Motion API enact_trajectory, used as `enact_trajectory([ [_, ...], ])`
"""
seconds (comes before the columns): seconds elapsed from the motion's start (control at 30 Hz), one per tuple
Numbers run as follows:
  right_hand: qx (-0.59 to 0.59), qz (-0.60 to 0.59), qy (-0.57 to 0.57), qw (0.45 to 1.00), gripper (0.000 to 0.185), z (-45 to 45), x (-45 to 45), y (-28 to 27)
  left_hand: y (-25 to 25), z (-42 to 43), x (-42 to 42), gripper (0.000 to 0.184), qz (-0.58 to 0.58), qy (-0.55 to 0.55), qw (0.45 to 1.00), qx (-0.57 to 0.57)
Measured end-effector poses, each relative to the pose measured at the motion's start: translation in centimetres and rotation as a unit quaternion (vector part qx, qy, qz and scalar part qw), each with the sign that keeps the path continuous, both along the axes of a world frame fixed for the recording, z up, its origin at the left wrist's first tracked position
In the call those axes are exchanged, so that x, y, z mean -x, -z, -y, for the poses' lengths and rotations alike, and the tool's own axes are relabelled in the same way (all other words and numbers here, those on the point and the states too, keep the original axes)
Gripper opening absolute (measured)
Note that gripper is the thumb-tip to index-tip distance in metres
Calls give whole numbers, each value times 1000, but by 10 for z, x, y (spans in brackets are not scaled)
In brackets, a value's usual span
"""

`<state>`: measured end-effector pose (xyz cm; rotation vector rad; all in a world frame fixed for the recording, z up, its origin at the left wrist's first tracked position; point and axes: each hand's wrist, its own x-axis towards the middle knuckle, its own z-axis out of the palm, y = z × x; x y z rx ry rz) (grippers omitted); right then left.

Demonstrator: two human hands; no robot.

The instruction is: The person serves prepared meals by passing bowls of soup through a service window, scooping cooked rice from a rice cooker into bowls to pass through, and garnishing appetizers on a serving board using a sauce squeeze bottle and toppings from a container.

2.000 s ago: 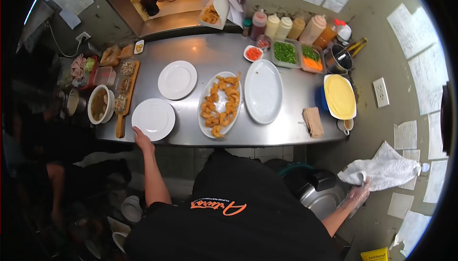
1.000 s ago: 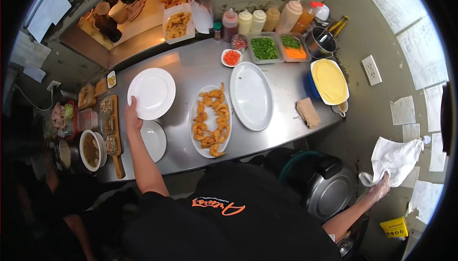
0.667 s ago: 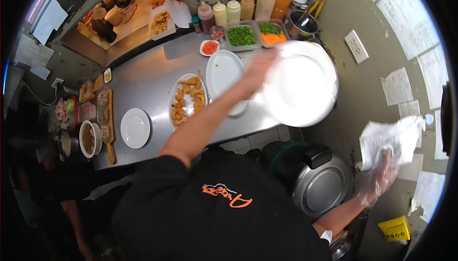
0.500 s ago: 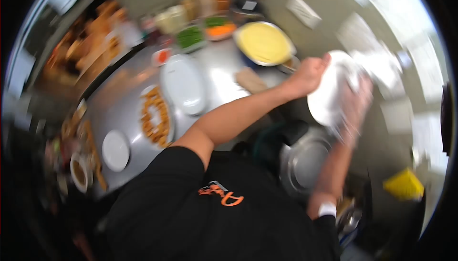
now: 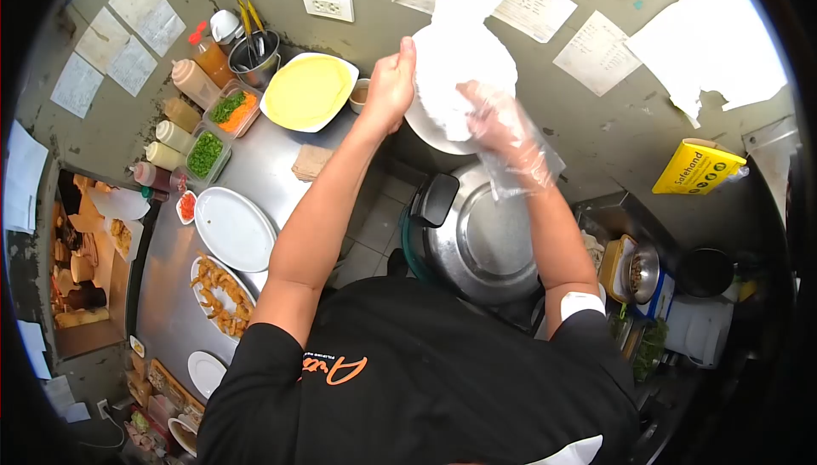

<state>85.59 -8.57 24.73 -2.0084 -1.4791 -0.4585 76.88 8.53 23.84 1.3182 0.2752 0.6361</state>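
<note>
A white round plate (image 5: 438, 136) is held up before the wall, with my left hand (image 5: 391, 86) closed on its left edge, thumb up. My right hand (image 5: 504, 129), in a clear plastic glove, presses a white cloth (image 5: 459, 65) against the plate's face. The cloth stretches up toward the wall and covers much of the plate. Below the plate is a large pot with a round metal lid (image 5: 494, 227). On the steel counter (image 5: 170, 269), a plate of fried pieces (image 5: 223, 296) lies near an oval white plate (image 5: 234, 228) and a smaller round plate (image 5: 206, 373).
Sauce bottles (image 5: 194, 84), tubs of chopped greens (image 5: 204, 154) and a yellow-topped container (image 5: 308, 92) line the counter's far side. A folded brown cloth (image 5: 311, 162) lies near its edge. At right are a yellow box (image 5: 698, 167), a metal bowl (image 5: 644, 272) and a dark pan (image 5: 705, 273).
My left hand has lifted a round plate from the counter and carried it right to the cloth. My right hand now has the cloth on the plate. The view has turned right.
</note>
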Motion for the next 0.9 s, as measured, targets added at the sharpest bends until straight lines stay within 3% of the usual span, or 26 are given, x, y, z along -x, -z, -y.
enact_trajectory([
  [0.03, 39, -8, 101, 994, 40, 2, -3, -2, 4, 6, 2, 66, -34, -13, 999, -8],
  [0.1, -125, -285, 23, 950, 42, -11, 6, 13, 4, 11, 5, 65, -59, -31, 993, -94],
  [0.13, -58, -227, 64, 970, 43, -17, 32, -2, 0, 8, 1, 65, -65, -47, 987, -137],
  [0.17, 3, -164, 99, 982, 44, -21, 50, -11, 15, -4, -13, 62, -1, -43, 999, -18],
  [0.2, 52, -8, 11, 999, 41, -12, 57, -10, 11, -13, -6, 61, 10, -31, 999, 24],
  [0.23, 122, -45, 1, 992, 34, 5, 62, -26, 8, -23, 7, 59, 18, -18, 998, 64],
  [0.3, 72, -119, 30, 990, 31, 39, 1, 15, 14, -36, 29, 56, 18, -63, 996, 64],
  [0.37, 72, -174, 95, 978, 24, 67, -21, 3, 19, -54, 55, 56, -6, -105, 994, 36],
  [0.4, 62, -65, 136, 987, 20, 76, -33, 5, 25, -64, 67, 52, -7, -101, 994, 47],
  [0.47, 91, -18, 194, 977, 24, 83, -33, -1, 24, -72, 80, 53, 18, -134, 988, 72],
  [0.53, 223, -139, 365, 893, 27, 74, 28, -37, 19, -68, 102, 53, 12, -131, 983, 128],
  [0.57, 240, -84, 346, 903, 35, 75, 55, -47, 13, -64, 113, 51, 2, -125, 977, 171],
  [0.6, 150, -114, 295, 937, 42, 69, 72, -49, 82, -93, 108, 46, -59, -159, 978, -121],
  [0.63, 81, -235, 295, 923, 42, 37, 99, -61, 70, -80, 126, 41, -47, -242, 967, -64],
  [0.67, -18, -432, 268, 861, 44, 2, 129, -61, 77, -79, 139, 43, -26, -239, 970, -31],
  [0.7, 28, -537, 106, 836, 41, -5, 116, -31, 85, -80, 150, 45, -5, -237, 972, 2],
  [0.73, 37, -574, 2, 818, 39, -23, 124, -11, 64, -66, 174, 55, -24, -209, 969, 126],
  [0.77, 36, -607, -85, 789, 38, -40, 135, 5, 71, -64, 191, 54, -3, -202, 969, 144],
  [0.83, 48, -694, -159, 701, 36, -68, 162, 24, 67, -55, 253, 54, -2, -252, 957, 144],
  [0.9, 107, -698, -165, 688, 32, -102, 199, 39, 75, -57, 317, 57, 13, -279, 946, 162],
])
